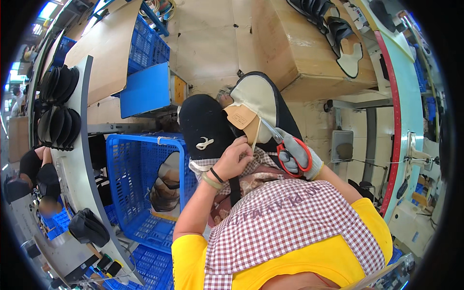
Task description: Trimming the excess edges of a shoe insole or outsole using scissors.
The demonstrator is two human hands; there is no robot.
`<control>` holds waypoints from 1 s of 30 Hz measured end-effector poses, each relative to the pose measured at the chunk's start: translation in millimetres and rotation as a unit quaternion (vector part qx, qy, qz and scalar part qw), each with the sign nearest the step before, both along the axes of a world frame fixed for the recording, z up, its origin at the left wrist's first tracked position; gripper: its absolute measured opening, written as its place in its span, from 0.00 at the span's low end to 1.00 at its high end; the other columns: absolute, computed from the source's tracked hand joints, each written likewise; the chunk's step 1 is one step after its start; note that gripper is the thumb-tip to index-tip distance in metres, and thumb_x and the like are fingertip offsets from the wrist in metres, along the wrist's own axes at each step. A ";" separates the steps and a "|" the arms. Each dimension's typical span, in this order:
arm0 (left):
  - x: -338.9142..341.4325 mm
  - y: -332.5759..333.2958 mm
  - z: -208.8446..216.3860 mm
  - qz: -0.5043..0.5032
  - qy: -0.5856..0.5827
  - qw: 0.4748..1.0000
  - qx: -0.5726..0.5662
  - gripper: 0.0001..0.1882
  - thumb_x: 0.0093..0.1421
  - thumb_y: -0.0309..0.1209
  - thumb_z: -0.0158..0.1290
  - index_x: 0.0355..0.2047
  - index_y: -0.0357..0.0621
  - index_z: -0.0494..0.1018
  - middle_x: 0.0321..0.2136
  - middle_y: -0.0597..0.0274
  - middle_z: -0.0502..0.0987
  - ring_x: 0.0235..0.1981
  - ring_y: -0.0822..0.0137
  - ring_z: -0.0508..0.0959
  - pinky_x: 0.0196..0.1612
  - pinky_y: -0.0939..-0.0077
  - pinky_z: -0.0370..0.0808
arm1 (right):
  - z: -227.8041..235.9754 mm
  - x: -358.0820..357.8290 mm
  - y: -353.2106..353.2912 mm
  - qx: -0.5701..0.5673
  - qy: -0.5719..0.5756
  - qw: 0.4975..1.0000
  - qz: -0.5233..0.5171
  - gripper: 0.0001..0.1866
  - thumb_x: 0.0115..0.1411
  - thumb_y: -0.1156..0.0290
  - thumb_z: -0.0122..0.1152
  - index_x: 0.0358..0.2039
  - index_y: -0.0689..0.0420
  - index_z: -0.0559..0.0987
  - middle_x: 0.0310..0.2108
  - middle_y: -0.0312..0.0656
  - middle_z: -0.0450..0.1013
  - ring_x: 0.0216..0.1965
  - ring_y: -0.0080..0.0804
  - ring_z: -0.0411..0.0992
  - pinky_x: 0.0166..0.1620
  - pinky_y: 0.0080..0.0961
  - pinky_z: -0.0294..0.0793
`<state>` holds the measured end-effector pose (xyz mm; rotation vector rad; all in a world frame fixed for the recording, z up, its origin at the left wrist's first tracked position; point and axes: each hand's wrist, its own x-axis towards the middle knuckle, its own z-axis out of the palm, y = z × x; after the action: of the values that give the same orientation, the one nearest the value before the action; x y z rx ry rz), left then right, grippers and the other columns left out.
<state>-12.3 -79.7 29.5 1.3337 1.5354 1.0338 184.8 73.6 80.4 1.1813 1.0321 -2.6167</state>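
Note:
On my lap lies a shoe upper piece (256,93) with a cream lining, a dark edge and a tan insole-like part (241,117). My left hand (235,158) is closed, its fingertips pinching the lower end of the tan part and a narrow pale strip. In a grey and white glove, my right hand (304,157) grips red-handled scissors (308,169). Their blades point up and left, beside the pale strip and against the lining; whether they touch the strip I cannot tell. A white scrap (204,143) rests on my dark left trouser leg.
A blue plastic basket (145,140) at my left holds several shoe pieces (166,186). Beyond it, a pale table (83,140) bears stacked black uppers. More uppers (345,46) lie on a cardboard-covered box (309,48). A red-edged bench (394,111) stands right. Another person (47,186) is far left.

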 end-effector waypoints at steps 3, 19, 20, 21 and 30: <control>13.8 -8.3 5.2 0.075 -0.013 0.997 -0.003 0.07 0.48 0.20 0.56 0.27 0.38 0.69 0.48 0.41 0.69 0.53 0.46 0.68 0.55 0.65 0.64 | 3.2 -2.2 -1.5 0.002 0.014 1.000 0.003 0.30 0.66 0.52 0.48 0.65 0.47 0.56 0.22 0.28 0.67 0.14 0.10 0.57 0.16 0.07 0.56; 44.3 26.3 35.7 0.313 -0.110 0.941 0.063 0.02 0.63 0.22 0.44 0.33 0.37 0.63 0.19 0.58 0.70 0.20 0.65 0.71 0.30 0.70 0.70 | -1.8 -3.3 3.6 -0.007 0.052 0.998 0.026 0.30 0.67 0.53 0.47 0.66 0.49 0.55 0.22 0.29 0.67 0.14 0.10 0.57 0.17 0.07 0.57; 44.5 30.8 34.6 0.314 -0.109 0.941 0.064 0.02 0.63 0.22 0.44 0.33 0.37 0.63 0.19 0.58 0.70 0.20 0.65 0.71 0.30 0.70 0.70 | -3.2 -3.2 5.2 -0.007 0.053 0.998 0.027 0.30 0.67 0.53 0.47 0.66 0.49 0.55 0.22 0.29 0.67 0.14 0.10 0.57 0.17 0.07 0.57; 43.8 35.3 32.9 0.332 -0.072 0.939 0.053 0.02 0.63 0.22 0.44 0.32 0.37 0.63 0.19 0.56 0.69 0.19 0.64 0.70 0.26 0.71 0.68 | -4.5 -3.4 7.0 0.004 0.045 0.999 0.031 0.30 0.67 0.54 0.46 0.66 0.49 0.55 0.22 0.29 0.67 0.14 0.10 0.57 0.17 0.08 0.57; 32.3 56.0 35.2 0.355 0.078 0.931 -0.041 0.06 0.60 0.26 0.50 0.33 0.36 0.66 0.22 0.50 0.71 0.21 0.55 0.73 0.24 0.65 0.69 | -2.6 -12.8 26.5 0.028 0.064 0.993 0.097 0.30 0.66 0.54 0.46 0.66 0.49 0.55 0.22 0.30 0.67 0.14 0.10 0.57 0.17 0.07 0.57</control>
<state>19.9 -23.7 64.6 0.8106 2.2384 1.2880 172.0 100.1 77.8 0.8813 1.1866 -2.5535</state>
